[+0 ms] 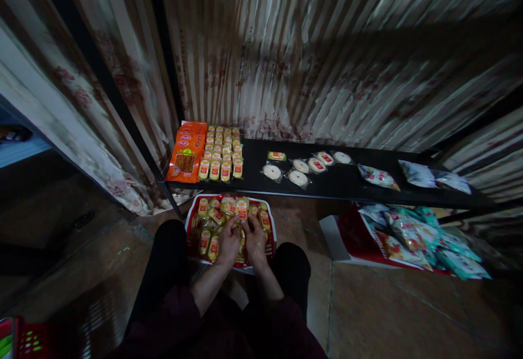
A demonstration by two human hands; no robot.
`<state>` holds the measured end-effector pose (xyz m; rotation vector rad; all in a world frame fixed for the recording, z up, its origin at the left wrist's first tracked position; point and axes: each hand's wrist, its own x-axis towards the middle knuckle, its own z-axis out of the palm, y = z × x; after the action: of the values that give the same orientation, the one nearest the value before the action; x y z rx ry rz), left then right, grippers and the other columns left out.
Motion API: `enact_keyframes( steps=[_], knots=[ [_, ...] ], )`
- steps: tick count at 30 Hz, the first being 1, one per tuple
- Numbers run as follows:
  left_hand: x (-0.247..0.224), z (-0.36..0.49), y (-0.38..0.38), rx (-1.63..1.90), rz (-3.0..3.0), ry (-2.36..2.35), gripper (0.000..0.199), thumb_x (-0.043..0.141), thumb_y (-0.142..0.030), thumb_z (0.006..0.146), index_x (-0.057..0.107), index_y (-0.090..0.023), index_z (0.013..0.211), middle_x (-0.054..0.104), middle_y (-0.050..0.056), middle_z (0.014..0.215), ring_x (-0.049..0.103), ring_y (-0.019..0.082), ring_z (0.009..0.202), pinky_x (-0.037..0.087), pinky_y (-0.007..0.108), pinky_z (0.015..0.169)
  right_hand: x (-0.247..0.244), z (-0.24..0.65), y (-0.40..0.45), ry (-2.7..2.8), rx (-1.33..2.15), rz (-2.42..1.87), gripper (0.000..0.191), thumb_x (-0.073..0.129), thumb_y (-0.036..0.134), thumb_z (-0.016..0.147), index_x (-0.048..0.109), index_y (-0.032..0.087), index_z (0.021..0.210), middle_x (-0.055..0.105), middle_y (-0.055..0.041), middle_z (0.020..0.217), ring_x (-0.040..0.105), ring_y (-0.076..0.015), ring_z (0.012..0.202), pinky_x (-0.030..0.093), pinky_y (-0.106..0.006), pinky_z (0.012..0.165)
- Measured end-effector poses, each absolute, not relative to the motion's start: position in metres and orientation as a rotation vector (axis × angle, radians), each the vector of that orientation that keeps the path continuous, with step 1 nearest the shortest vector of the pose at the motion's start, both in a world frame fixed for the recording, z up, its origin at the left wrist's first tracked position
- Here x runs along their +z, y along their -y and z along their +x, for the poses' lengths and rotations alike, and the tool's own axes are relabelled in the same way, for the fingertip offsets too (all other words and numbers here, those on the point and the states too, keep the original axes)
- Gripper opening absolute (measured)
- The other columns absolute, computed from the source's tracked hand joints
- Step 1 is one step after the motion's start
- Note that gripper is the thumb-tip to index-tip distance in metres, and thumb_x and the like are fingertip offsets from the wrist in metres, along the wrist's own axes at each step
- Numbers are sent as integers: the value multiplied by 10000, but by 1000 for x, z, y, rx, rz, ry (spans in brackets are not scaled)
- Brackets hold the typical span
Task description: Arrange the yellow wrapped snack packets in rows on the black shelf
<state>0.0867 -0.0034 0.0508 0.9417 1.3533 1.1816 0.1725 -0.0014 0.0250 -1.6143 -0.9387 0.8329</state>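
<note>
My left hand (pixel 229 243) and my right hand (pixel 256 241) are close together above a red and white basket (pixel 189 227). Between their fingertips they pinch the near end of a small wrapped cake (pixel 242 208), yellow with a red label. More wrapped cakes of the same kind lie loosely in the basket, partly hidden under my hands. On the black shelf (pixel 255 164) just beyond, several such cakes (pixel 220 154) stand in tidy rows. Orange snack packets (pixel 187 152) are stacked to the left of those rows.
Farther right on the shelf lie a single wrapped cake (pixel 277 156), several round wrapped pastries (pixel 300 177) and some white bags (pixel 417 174). A box of snack bags (pixel 425 239) is on the floor at right. Black posts (pixel 102 86) and curtains (pixel 286 48) surround the shelf.
</note>
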Motion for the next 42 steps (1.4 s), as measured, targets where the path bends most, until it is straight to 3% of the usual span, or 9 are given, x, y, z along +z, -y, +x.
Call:
enact_keyframes(
  steps=[11,18,25,30,42],
  knots=[
    [65,89,-24,1243,982,-1344,346,500,-67,718,673,-198,987,650,77,1170,529,214,1191,320,400,1099,24,176,-35,987,795,-1547,388,570,410,764,639,202,1084,683,-86,1105,626,-231,1013,456,-402,947],
    [72,95,-43,1333,1124,-1335,322,491,-51,710,657,-204,941,619,77,1136,536,201,1133,357,385,1064,36,181,-57,1057,779,-1522,376,535,386,801,633,189,1105,695,-89,1055,644,-219,938,479,-376,892],
    [75,99,-70,1298,1189,-1355,383,498,-103,746,627,-203,1092,626,95,1168,556,223,1111,391,394,1024,44,186,-85,1107,681,-1531,358,545,391,801,644,186,1077,689,-84,1051,630,-216,924,481,-361,864],
    [77,99,-88,1297,1172,-1415,395,518,-82,698,657,-217,1043,646,78,1159,523,236,1167,330,398,1076,46,189,-106,1179,597,-1571,334,545,358,794,648,195,1067,684,-76,1015,620,-211,904,478,-359,863],
    [73,99,-116,1256,1359,-1522,493,470,-39,653,662,-209,1073,629,82,1207,509,257,1154,328,414,1068,43,190,-135,1324,506,-1676,347,484,335,817,626,176,1090,672,-92,1040,619,-216,901,473,-358,846]
  ],
)
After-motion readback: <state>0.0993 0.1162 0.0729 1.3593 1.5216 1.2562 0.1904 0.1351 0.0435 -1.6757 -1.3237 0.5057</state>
